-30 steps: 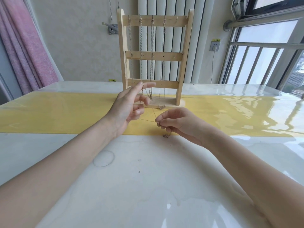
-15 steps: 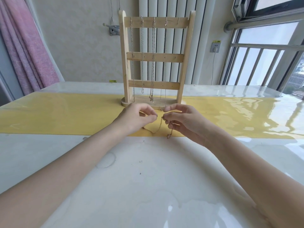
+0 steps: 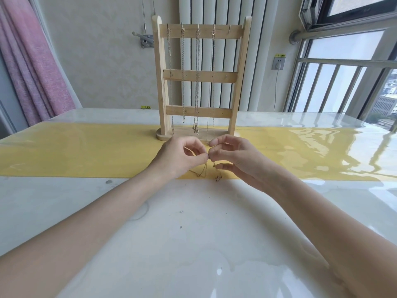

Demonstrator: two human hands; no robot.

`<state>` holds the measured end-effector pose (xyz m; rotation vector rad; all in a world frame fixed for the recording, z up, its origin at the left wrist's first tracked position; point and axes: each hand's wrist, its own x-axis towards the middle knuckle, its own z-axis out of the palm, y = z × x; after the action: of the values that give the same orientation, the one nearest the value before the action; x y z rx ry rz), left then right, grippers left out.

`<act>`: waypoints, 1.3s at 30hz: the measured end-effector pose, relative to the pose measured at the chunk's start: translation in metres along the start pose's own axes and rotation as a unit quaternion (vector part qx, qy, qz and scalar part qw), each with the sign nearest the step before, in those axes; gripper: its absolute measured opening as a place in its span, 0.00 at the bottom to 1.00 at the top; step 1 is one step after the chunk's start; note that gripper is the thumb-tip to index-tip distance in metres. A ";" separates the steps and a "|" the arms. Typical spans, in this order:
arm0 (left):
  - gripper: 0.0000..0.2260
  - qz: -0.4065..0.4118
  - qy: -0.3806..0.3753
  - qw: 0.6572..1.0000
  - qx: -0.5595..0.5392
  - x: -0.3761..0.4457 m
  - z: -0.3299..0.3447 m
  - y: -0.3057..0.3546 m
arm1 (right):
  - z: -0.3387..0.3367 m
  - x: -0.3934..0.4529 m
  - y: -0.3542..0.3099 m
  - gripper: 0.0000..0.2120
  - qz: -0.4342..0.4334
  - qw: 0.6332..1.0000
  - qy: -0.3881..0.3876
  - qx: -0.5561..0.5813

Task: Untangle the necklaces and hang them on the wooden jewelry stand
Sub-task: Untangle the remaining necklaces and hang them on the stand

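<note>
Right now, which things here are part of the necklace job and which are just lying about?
Job: gold necklace pinched by left hand and right hand; wooden stand; hung chains.
Lying about: pink curtain, wall socket, yellow runner, radiator.
</note>
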<state>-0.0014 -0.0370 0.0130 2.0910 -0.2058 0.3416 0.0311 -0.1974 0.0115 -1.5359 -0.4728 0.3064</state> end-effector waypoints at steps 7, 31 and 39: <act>0.10 -0.003 -0.070 0.996 -0.058 -0.003 0.000 0.006 | -0.001 0.002 -0.001 0.09 0.029 0.997 -0.040 0.055; 0.08 -0.062 -0.008 0.996 -0.059 0.000 -0.005 0.003 | 0.000 -0.001 -0.001 0.12 -0.031 0.999 -0.014 -0.015; 0.06 -0.074 0.004 0.994 -0.086 0.003 -0.007 0.003 | 0.001 -0.001 -0.001 0.11 -0.024 1.000 -0.003 0.017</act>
<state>-0.0008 -0.0324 0.0192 1.9217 -0.0724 0.2338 0.0298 -0.1974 0.0120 -1.4889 -0.5056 0.2814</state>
